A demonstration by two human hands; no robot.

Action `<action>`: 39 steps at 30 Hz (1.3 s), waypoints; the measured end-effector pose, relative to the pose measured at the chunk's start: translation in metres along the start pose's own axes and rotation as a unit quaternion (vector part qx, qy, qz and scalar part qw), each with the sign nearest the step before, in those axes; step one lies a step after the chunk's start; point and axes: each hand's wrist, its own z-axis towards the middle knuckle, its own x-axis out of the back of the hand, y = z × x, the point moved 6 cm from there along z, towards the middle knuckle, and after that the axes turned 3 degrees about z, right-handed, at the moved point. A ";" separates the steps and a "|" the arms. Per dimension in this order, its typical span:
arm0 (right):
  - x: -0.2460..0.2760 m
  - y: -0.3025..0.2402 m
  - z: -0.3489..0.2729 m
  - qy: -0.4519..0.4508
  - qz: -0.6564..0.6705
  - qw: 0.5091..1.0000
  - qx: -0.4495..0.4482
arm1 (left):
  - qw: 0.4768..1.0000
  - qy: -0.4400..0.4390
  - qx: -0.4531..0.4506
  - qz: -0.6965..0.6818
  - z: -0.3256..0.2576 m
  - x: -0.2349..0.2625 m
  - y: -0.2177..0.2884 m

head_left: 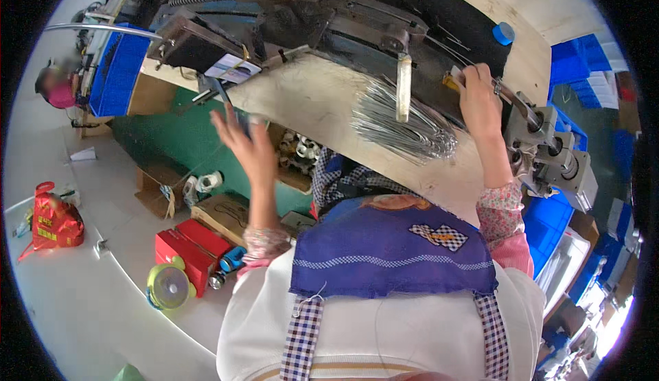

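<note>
Wire rods (401,123), a fanned bundle of thin grey lengths, lie on the pale wooden bench (309,99) just near of the dark machine (295,17), right of centre. They spread toward the person, loose ends near, likely so single pieces can be picked off within reach.

Right hand (478,99): at the machine's right end, fingers curled down onto a yellow-tipped part (449,81) beside a metal lever (515,103); closed around it as far as can be seen, though what exactly it pinches I cannot tell.

Left hand (245,141): raised off the bench's left edge, fingers spread and blurred, holding nothing visible.

A flat pale bar (403,87) stands upright over the bundle's far end, seemingly keeping it in place. Blue crates (117,72) far left; red boxes (189,247) and a green fan (168,286) on the floor, near left.
</note>
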 end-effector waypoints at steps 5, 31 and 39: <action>-0.003 0.010 -0.008 -0.030 0.039 0.999 -0.013 | 0.958 -0.059 0.089 -0.265 0.022 -0.042 0.020; -0.004 0.010 -0.028 -0.032 0.080 0.996 -0.006 | 0.519 -0.626 0.243 -0.529 -0.060 -0.164 0.263; 0.039 -0.019 -0.044 -0.023 0.038 0.995 0.091 | 0.544 -0.543 0.301 -0.564 -0.048 -0.167 0.250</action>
